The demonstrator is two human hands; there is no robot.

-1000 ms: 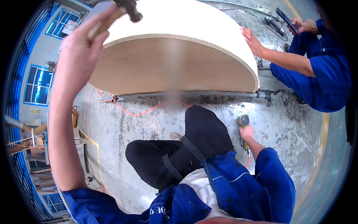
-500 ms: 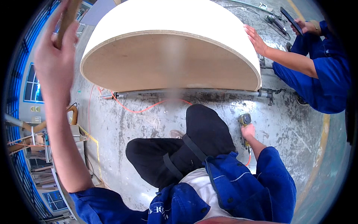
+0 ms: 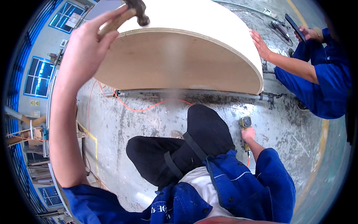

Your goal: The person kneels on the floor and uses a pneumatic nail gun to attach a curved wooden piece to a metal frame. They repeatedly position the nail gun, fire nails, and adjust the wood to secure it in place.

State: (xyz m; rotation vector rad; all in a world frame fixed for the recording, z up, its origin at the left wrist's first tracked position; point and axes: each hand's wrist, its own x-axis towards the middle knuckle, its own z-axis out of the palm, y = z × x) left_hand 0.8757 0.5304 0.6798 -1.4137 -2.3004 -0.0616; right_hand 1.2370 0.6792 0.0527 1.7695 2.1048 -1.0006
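Note:
My left hand (image 3: 84, 52) is raised at the upper left and closed around the wooden handle of a hammer (image 3: 126, 16). The dark hammer head is over the white curved top of a large half-round wooden piece (image 3: 149, 61), close to its near edge. Whether it touches the surface I cannot tell. Low on the right, my right hand (image 3: 248, 133) grips a yellow and black air nail gun (image 3: 245, 123) with an orange hose at its base. A co-worker's hand (image 3: 261, 44) rests on the right side of the half-round piece.
The co-worker (image 3: 320, 82), in blue, crouches at the right, holding a phone (image 3: 294, 27). A bar clamp (image 3: 209, 92) lies along the bottom of the piece. An orange hose (image 3: 140, 110) runs over the concrete floor. An angle grinder (image 3: 279, 30) lies at the far right.
My left hand has swung right and slightly down with the hammer, from the left side to over the piece's edge. The hammer head now shows. My right hand stays nearly still.

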